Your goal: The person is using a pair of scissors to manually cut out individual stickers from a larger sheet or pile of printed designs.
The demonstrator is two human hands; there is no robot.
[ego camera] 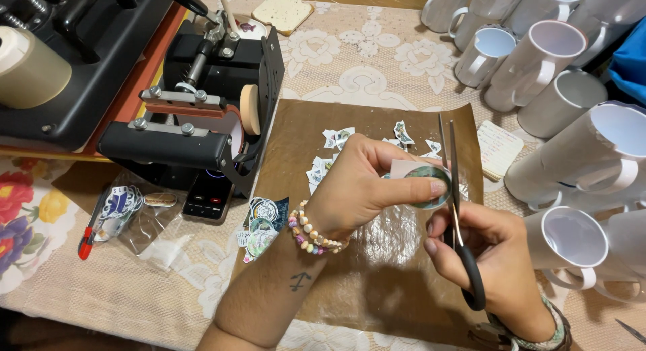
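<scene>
On the counter [377, 48], beside the black heat press [195, 115] and white mugs [538, 55], a brown sheet [377, 270] catches paper scraps [330, 156]. Cutting cleanly seems to call for turning the round sticker [425, 187], not the scissors [456, 209]. Left hand [363, 189] fingers pinch the sticker; right hand [498, 257] fingers curl through the handles, blades nearly shut at its edge.

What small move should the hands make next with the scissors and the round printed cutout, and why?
Probably turn the round cutout slightly in the left hand. The scissors in the right hand meet its right edge, so turning would feed more curved edge to the blades.
</scene>
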